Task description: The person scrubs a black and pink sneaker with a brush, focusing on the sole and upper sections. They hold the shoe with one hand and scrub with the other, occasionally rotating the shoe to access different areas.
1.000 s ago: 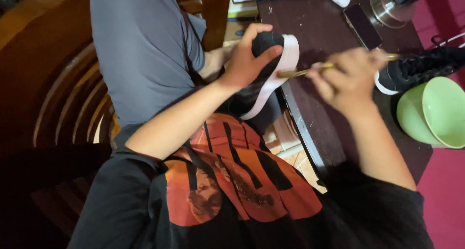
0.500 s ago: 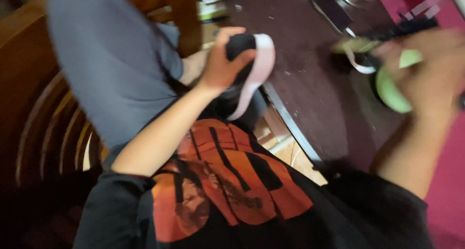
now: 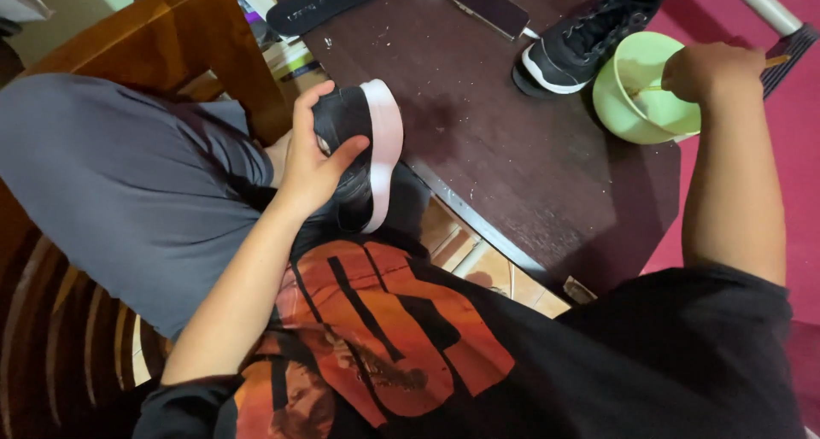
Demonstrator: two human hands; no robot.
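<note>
Two hands split the work: left hand (image 3: 312, 161) clamps the black shoe (image 3: 359, 149) sole-out over the lap, right hand (image 3: 713, 70) fisted round a thin stick (image 3: 776, 61) dipped into the green bowl (image 3: 628, 106).

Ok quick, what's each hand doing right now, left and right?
Left hand: closed around the black shoe with the white sole, held over the lap.
Right hand: closed on a thin stick, its tip in the green bowl.

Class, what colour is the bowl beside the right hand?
Light green bowl, seen in the head view.
</note>
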